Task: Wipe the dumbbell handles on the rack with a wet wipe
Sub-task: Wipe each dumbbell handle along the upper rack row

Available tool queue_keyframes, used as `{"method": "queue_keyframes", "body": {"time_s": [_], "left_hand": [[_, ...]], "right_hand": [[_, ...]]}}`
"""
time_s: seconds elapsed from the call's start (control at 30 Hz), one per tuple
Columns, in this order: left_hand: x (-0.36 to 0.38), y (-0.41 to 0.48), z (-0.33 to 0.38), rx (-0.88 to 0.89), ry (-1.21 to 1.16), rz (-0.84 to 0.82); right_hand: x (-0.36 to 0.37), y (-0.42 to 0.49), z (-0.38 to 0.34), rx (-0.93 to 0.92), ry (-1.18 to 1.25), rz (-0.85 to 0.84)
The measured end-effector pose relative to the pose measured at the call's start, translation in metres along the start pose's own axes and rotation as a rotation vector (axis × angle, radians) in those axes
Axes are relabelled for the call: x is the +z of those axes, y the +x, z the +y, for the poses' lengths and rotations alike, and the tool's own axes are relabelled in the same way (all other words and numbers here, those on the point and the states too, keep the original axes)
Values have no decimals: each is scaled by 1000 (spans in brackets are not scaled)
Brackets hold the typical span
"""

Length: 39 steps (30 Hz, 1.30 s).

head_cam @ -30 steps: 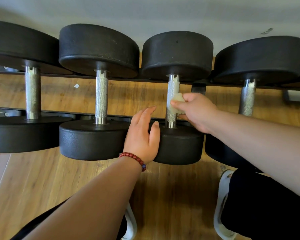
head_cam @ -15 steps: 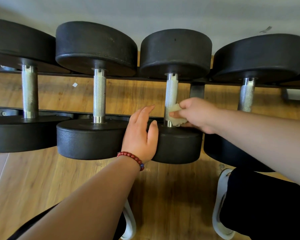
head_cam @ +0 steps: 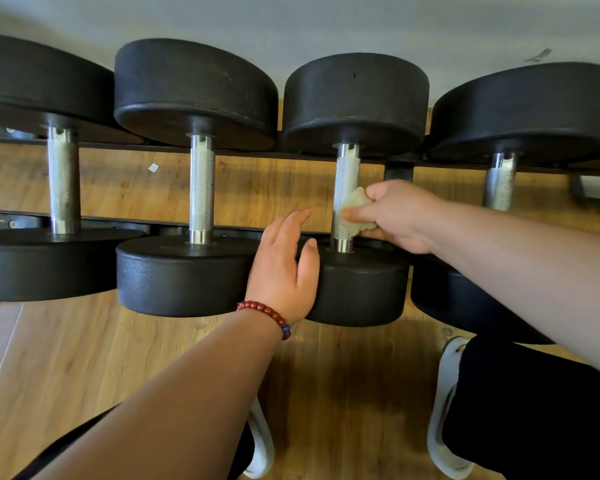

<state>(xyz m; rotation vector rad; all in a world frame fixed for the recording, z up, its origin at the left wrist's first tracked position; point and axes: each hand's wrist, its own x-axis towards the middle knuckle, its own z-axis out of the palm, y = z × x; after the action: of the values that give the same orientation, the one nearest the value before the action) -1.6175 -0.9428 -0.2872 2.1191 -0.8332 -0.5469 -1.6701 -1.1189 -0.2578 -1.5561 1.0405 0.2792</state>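
The left hand (head_cam: 284,268) is laid with an open grip, fingers straight, on the near head (head_cam: 361,289) of the third dumbbell from the left. Beyond it, a crumpled wipe (head_cam: 355,211) is pinched in the grip of the right hand (head_cam: 399,216) and pressed against the lower handle (head_cam: 346,174), above the rack (head_cam: 125,220).

Wood-plank floor (head_cam: 118,358) fills the lower frame and shows again in a band across the middle, where a small white scrap (head_cam: 153,167) lies left of centre. A grey wall (head_cam: 326,19) runs along the top, with a dark scuff (head_cam: 537,56) at upper right. A red bead bracelet (head_cam: 264,311) sits near centre. Two white shoes (head_cam: 262,441) (head_cam: 444,410) and a black trouser leg (head_cam: 534,410) occupy the bottom.
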Motion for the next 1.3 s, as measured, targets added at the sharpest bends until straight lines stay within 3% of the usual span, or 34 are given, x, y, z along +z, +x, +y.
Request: {"method": "queue_keyframes", "body": {"time_s": [0.1,0.17,0.3,0.47,0.63,0.83,0.97,1.17,1.3], "left_hand": [[0,0,1,-10,-3,-8],[-1,0,1,-13,0,-8],[-1,0,1,-15,5,-9],[-2,0,2,-17,0,-17],[-1,0,1,-12,11,-14],[-2,0,1,-8,6,-15],[-2,0,2,-12,-1,-16],[-2,-1,3,-19,-7,-17],[-2,-2,4,-23,-10,-18]], "right_hand": [[5,-11,12,-14,-353,-40],[7,-13,16,-22,-390,-42],[10,-6,12,23,-222,32],[8,0,2,-10,233,117],[15,1,5,-39,151,176],[10,12,-26,-65,517,289],[31,-1,-7,-78,342,364],[22,9,-32,-35,498,425],[38,0,-13,-109,387,452]]}}
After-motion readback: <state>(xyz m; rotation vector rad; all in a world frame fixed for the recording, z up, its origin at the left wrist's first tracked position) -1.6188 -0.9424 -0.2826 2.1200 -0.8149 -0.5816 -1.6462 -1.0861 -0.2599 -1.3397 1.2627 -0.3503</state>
